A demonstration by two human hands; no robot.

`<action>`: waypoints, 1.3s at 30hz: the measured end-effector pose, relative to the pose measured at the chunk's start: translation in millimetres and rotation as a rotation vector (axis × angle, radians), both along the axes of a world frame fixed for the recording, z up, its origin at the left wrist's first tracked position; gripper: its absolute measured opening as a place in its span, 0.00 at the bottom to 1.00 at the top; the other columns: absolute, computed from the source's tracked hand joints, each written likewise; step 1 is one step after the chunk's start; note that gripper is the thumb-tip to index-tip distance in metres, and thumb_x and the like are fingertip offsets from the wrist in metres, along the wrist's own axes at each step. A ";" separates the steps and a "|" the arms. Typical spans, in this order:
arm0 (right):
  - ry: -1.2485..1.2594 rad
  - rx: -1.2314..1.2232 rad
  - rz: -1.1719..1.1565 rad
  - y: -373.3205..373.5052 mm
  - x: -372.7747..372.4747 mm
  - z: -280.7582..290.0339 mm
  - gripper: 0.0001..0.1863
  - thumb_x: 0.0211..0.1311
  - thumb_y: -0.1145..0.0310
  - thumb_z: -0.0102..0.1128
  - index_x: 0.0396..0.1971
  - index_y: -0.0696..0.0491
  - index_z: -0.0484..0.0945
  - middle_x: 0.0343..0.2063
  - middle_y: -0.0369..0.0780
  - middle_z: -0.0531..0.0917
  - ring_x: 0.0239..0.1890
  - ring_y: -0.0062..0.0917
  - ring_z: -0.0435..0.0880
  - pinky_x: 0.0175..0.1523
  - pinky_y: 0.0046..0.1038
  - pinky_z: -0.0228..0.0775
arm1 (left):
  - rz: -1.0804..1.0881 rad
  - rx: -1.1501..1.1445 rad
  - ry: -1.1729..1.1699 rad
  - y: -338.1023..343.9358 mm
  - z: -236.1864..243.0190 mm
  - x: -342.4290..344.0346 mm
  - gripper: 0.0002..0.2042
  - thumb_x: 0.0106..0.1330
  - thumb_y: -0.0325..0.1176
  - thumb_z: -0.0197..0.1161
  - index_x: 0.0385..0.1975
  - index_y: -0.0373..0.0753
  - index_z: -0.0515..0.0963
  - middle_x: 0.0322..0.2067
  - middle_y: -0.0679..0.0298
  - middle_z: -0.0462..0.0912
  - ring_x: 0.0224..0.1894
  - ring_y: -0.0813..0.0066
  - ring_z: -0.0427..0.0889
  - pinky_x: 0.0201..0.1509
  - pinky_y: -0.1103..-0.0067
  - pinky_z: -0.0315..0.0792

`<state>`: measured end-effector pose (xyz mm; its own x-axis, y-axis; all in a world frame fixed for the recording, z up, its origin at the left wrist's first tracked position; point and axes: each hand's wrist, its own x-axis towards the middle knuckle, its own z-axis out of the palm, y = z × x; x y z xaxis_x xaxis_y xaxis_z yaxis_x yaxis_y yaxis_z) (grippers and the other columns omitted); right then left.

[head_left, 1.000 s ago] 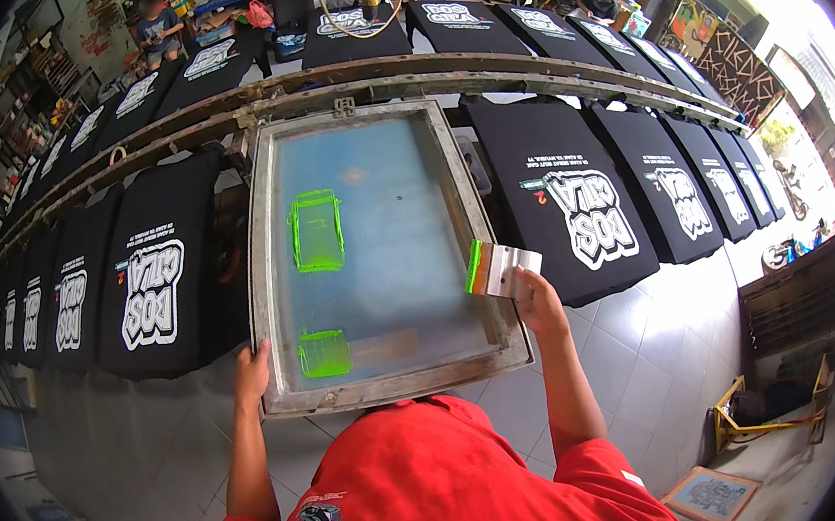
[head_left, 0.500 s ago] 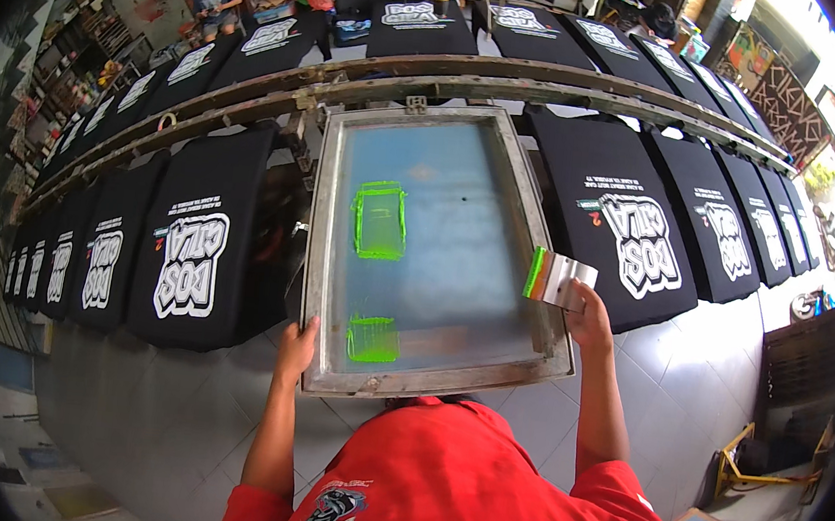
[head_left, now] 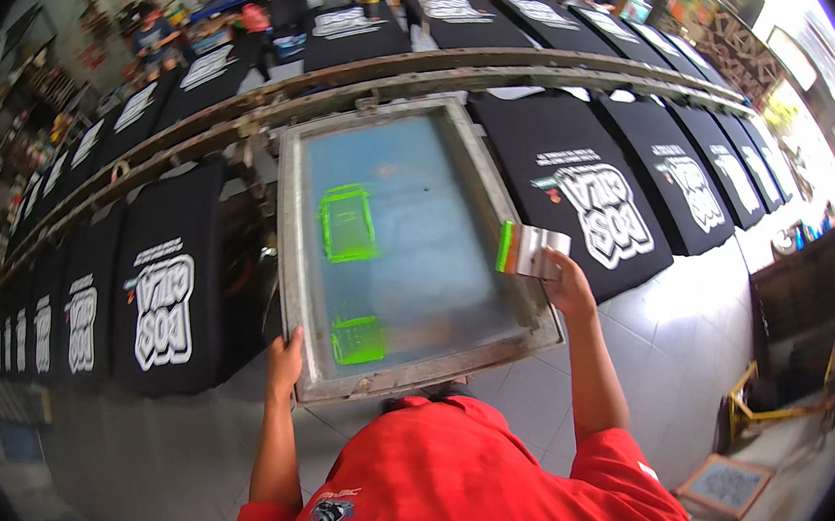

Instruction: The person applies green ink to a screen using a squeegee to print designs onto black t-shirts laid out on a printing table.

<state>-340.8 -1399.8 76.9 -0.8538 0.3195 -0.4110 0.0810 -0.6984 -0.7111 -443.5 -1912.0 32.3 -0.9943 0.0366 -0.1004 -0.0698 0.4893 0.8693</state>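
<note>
A screen printing frame with pale blue mesh lies before me, slightly turned. Bright green ink outlines a rectangle on its left half, and a second green ink patch sits nearer me. My left hand is closed around the frame's left rail near its lower corner. Between the fingers of my right hand is a squeegee, held over the frame's right rail, with green ink along its blade edge. Whatever lies under the frame is mostly hidden.
Black T-shirts with white prints lie in rows on boards, including one to the right and one to the left. A long rail runs behind the frame. A person is at the far left; a framed panel lies on the floor.
My view has shifted and tilted, so the frame and shirts appear farther left and rotated. My left hand still grips the frame, and my right still holds the squeegee near the right rail.
</note>
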 end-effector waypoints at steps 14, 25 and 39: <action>-0.061 0.085 -0.052 2.0 2.0 2.7 0.15 0.56 0.63 0.61 0.39 0.57 0.77 0.34 0.38 0.80 0.36 0.25 0.79 0.44 0.28 0.72 | 0.064 -0.128 -0.074 17.1 4.1 1.6 0.29 0.65 0.53 0.54 0.24 0.24 0.68 0.22 0.52 0.71 0.28 0.65 0.68 0.37 0.68 0.66; -0.062 0.009 -0.041 3.1 3.6 -0.8 0.14 0.56 0.64 0.60 0.40 0.54 0.76 0.34 0.38 0.81 0.38 0.25 0.79 0.43 0.29 0.70 | 0.077 -0.063 -0.025 12.3 -6.7 1.5 0.29 0.64 0.53 0.55 0.23 0.25 0.70 0.20 0.49 0.74 0.27 0.64 0.73 0.33 0.68 0.66; -0.098 0.039 -0.109 -11.8 -3.9 10.9 0.09 0.57 0.64 0.59 0.36 0.49 0.77 0.27 0.30 0.80 0.23 0.16 0.76 0.19 0.16 0.59 | 0.104 -0.209 -0.114 13.4 -6.6 3.4 0.29 0.62 0.55 0.56 0.19 0.27 0.69 0.17 0.52 0.72 0.23 0.66 0.72 0.29 0.67 0.66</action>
